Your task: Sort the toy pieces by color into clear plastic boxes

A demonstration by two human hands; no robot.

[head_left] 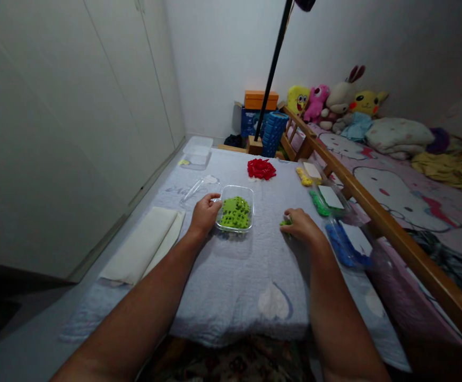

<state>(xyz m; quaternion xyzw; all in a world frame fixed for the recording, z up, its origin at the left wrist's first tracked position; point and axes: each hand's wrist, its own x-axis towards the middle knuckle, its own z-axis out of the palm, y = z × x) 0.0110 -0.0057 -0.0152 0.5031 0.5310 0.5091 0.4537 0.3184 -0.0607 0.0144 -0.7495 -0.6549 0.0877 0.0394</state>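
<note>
A clear plastic box (252, 215) stands mid-table with a heap of light-green toy building pieces (235, 212) inside. My left hand (206, 215) is closed on the box's left rim, thumb and fingers pinching its edge. To the right of the box, low over the cloth, my right hand (300, 227) is closed around a few light-green pieces (285, 222) that stick out at its fingertips. Its palm and the rest of the grip are hidden from above. A clear lid (201, 190) lies open at the box's upper left.
Red pieces (261, 168) lie piled at the back. Along the right edge are boxes with yellow pieces (304, 177), green pieces (319, 203) and blue pieces (340, 246), beside a wooden bed rail (358, 196). Folded cream cloth (143, 246) and an empty-looking clear container (196, 151) are left.
</note>
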